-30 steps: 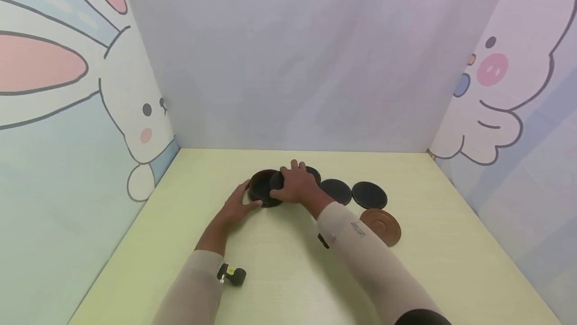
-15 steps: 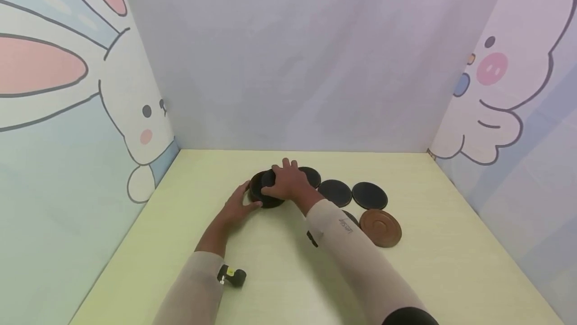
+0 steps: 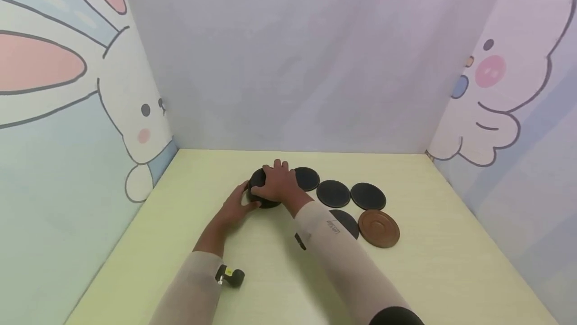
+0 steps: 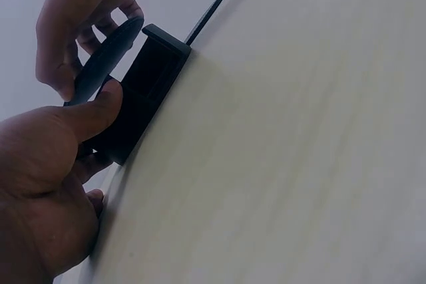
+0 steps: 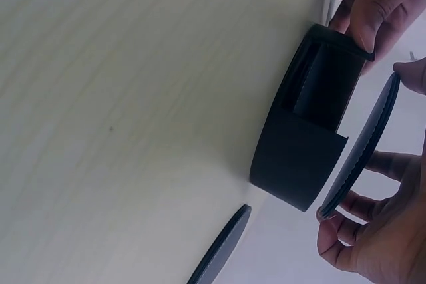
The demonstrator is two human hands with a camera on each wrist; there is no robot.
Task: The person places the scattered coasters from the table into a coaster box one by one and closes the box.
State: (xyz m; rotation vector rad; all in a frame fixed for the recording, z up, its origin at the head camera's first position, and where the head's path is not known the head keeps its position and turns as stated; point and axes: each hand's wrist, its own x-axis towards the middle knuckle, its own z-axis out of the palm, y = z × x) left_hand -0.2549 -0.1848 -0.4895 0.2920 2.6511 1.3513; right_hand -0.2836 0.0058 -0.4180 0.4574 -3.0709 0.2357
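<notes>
A dark round coaster holder (image 5: 296, 154) with a cut-out in its side stands on the table. My left hand (image 3: 233, 207) grips its near left side; the thumb presses its wall in the left wrist view. My right hand (image 3: 277, 182) pinches a black round coaster (image 5: 363, 147) by its edges, thumb on one side and fingertips on the other. That coaster is just above the holder's open top, slightly tilted, and a narrow gap shows between them in the right wrist view. From the head, the right hand covers much of both.
On the pale table (image 3: 270, 275), to the right of the holder, lie several black coasters (image 3: 333, 194), one partly under the right forearm. A brown round disc (image 3: 379, 228) with raised rings lies near them. Walls printed with cartoon animals enclose the table.
My right hand has moved left with the coaster, from the holder's right side to over its top. The left hand has stayed on the holder. More of the coaster near the right sleeve shows.
</notes>
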